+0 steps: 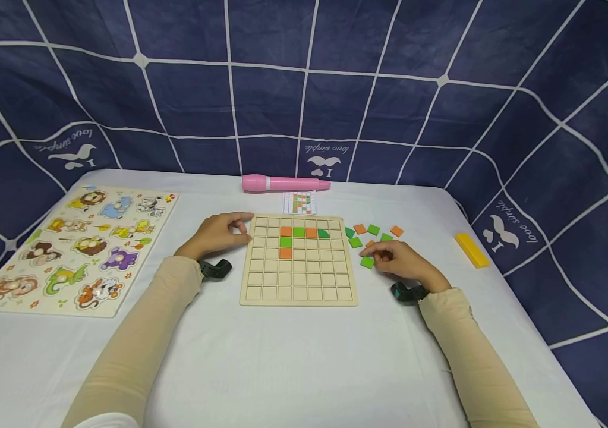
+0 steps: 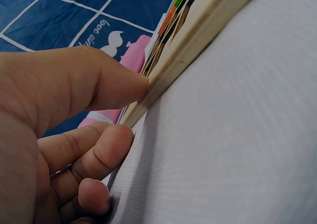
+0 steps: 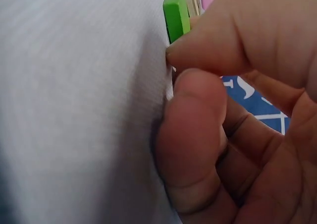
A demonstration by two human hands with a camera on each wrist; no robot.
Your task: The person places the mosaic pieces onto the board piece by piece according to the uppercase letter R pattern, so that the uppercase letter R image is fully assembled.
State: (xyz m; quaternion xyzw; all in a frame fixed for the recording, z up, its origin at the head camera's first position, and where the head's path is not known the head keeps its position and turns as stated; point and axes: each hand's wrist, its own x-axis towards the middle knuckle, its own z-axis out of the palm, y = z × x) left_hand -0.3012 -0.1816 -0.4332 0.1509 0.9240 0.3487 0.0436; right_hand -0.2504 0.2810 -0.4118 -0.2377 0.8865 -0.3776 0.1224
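Observation:
At the far left corner of a pale wooden grid board (image 1: pixel 300 279), my left hand (image 1: pixel 218 233) rests its thumb and index finger against the edge. Its other fingers curl loosely beside the board. Orange, green and dark green pieces sit in the board's upper cells. To the right of the board, my right hand (image 1: pixel 400 260) has its index finger and thumb at a green square tile (image 1: pixel 367 263), pinching it close to the tablecloth. In the right wrist view, the thumb tip adjoins this green tile (image 3: pixel 177 16); the index fingertip is mostly hidden.
Several loose green and orange tiles (image 1: pixel 373 229) lie beyond the right hand. A small pattern card (image 1: pixel 299 203) and a pink microphone-shaped object (image 1: pixel 293 184) are behind the board. An animal puzzle board (image 1: pixel 81 249) lies at left, a yellow block (image 1: pixel 471 250) at right.

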